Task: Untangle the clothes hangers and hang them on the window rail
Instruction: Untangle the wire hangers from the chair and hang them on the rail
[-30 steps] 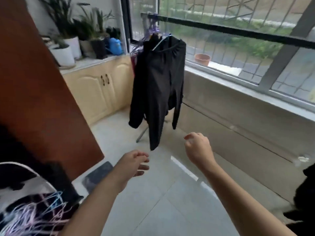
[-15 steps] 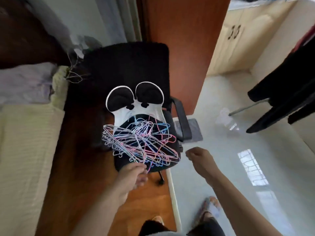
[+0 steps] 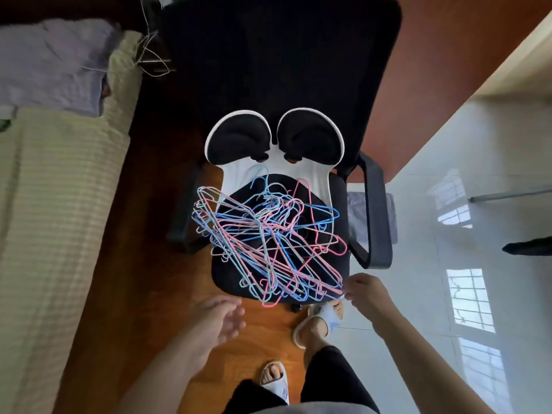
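Note:
A tangled heap of thin pink, blue and mint wire hangers (image 3: 268,243) lies on the seat of a black office chair (image 3: 280,70). My right hand (image 3: 366,292) is at the heap's front right corner, its fingertips pinching the end of a hanger there. My left hand (image 3: 219,319) hovers below the chair's front edge, fingers loosely spread and holding nothing, a short way from the heap. The window rail is out of view.
A white and black lumbar cushion (image 3: 274,144) stands at the back of the seat. A bed with a pale striped cover (image 3: 53,219) runs along the left. Glossy white tiles (image 3: 448,264) lie to the right. My slippered feet (image 3: 310,327) stand at the chair's front.
The view swung from the window and hung black garment down to the chair. Both hands came in toward the hanger heap; my right hand reached its front right corner and took hold.

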`<act>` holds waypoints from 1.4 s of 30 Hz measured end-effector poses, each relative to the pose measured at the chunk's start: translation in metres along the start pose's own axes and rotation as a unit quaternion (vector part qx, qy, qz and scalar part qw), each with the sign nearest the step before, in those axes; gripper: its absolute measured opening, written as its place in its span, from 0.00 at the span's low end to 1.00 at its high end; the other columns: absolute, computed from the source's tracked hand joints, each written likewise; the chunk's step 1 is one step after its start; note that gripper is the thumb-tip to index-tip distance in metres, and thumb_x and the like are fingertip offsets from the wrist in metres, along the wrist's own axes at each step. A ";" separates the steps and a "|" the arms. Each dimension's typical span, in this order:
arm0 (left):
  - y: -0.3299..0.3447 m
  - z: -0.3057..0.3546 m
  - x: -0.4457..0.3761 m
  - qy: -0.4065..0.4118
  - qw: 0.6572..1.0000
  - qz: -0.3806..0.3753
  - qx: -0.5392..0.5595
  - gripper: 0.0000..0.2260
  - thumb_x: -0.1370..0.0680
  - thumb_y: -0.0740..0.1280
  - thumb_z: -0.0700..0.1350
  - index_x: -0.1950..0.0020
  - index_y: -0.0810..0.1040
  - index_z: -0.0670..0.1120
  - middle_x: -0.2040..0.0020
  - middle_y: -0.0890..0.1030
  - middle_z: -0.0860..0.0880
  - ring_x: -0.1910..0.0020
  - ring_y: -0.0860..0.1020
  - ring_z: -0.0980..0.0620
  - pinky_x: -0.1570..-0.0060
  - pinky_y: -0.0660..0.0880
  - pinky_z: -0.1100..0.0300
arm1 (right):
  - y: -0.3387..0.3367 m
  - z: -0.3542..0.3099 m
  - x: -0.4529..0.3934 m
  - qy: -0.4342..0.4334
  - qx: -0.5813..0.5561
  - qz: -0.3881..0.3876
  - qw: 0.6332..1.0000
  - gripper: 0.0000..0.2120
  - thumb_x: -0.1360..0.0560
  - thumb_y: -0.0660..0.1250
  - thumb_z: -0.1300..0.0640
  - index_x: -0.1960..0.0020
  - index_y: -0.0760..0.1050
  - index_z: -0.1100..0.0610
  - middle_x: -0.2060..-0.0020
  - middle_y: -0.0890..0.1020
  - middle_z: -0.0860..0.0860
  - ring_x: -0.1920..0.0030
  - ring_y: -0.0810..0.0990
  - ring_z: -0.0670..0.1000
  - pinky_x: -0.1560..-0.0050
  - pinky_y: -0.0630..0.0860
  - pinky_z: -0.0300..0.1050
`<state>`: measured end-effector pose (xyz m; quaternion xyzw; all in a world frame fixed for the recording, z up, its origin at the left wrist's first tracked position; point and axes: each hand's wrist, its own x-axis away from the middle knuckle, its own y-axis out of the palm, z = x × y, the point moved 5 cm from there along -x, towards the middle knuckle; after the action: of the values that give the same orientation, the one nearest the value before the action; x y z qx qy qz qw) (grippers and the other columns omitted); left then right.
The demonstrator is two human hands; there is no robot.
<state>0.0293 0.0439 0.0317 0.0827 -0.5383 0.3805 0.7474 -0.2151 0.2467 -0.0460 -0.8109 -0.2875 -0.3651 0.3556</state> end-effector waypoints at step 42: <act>0.070 0.100 -0.112 0.278 0.925 -0.243 -0.092 0.11 0.17 0.65 0.52 0.56 0.74 0.48 0.67 0.77 0.49 0.66 0.78 0.54 0.64 0.76 0.59 | 0.141 -0.091 -0.014 0.024 -0.339 -0.325 0.882 0.32 0.24 0.63 0.33 0.38 0.79 0.60 0.57 0.78 0.55 0.52 0.80 0.52 0.50 0.79 0.50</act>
<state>-0.1059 -0.0149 -0.0448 0.0331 -0.3051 0.1434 0.9409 -0.1555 0.0900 -0.0650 -0.7337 -0.3850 -0.5550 -0.0734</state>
